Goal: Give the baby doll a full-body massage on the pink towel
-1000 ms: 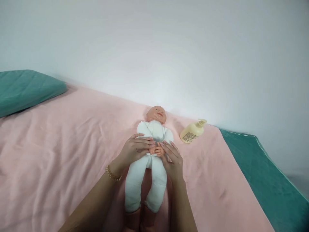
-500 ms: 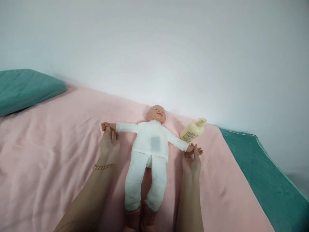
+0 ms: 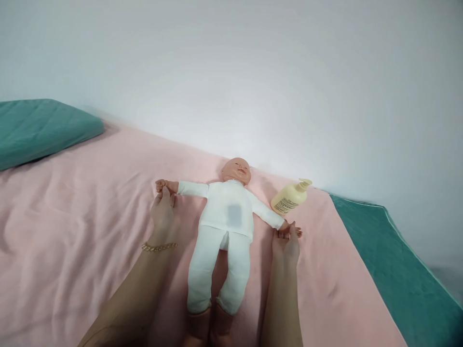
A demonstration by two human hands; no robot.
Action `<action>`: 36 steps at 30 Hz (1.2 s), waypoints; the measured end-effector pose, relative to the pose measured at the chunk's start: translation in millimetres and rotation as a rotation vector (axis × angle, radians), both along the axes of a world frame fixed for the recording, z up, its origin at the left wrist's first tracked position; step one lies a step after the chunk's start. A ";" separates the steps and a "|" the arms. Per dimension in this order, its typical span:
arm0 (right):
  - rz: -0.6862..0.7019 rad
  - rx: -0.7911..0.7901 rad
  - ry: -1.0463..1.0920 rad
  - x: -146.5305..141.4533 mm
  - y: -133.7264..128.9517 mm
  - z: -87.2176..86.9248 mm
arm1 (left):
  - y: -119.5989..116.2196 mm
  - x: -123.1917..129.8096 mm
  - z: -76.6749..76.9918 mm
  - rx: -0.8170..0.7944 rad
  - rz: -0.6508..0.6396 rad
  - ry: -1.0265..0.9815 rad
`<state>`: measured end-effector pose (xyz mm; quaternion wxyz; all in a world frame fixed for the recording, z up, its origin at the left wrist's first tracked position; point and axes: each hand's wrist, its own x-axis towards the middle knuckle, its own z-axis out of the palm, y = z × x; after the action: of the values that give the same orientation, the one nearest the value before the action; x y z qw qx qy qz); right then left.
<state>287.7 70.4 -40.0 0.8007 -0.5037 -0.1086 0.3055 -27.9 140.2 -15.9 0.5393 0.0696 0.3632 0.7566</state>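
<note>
A baby doll (image 3: 213, 209) with a white cloth body lies on its back on a pink sheet (image 3: 119, 193), arms spread wide, a grey patch on its chest. My left hand (image 3: 163, 212), a gold chain bracelet (image 3: 159, 247) at its wrist, grips the doll's arm on the left near the doll's hand. On the other side my right hand (image 3: 287, 246) has thumb and fingers closed round the doll's other wrist. Just beyond that arm, a pale yellow pump bottle (image 3: 289, 196) rests tilted on the sheet.
A green quilted pillow or cushion (image 3: 47, 127) lies at the far left. Green fabric (image 3: 394, 255) borders the sheet on the right. A pale wall (image 3: 231, 77) rises directly behind the doll's head.
The doll's arm on the left, with my left hand, has shifted slightly right and up. The other arm, with my right hand, has dropped slightly towards me. The view has shifted a little.
</note>
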 end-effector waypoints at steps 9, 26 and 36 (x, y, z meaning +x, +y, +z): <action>-0.071 0.008 -0.514 -62.2 -11.6 47.3 | -19.8 27.0 31.8 0.273 -0.157 0.576; 0.360 0.202 -1.611 -84.2 -12.0 33.4 | -19.8 37.1 12.4 0.865 -0.366 1.498; 0.376 0.241 -1.646 -82.6 -10.0 33.5 | -17.6 36.9 12.4 0.902 -0.349 1.535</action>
<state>205.2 60.5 -6.5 0.4508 -0.4501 -0.7696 -0.0439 9.1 122.6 -3.5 0.1775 0.8134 0.2761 0.4802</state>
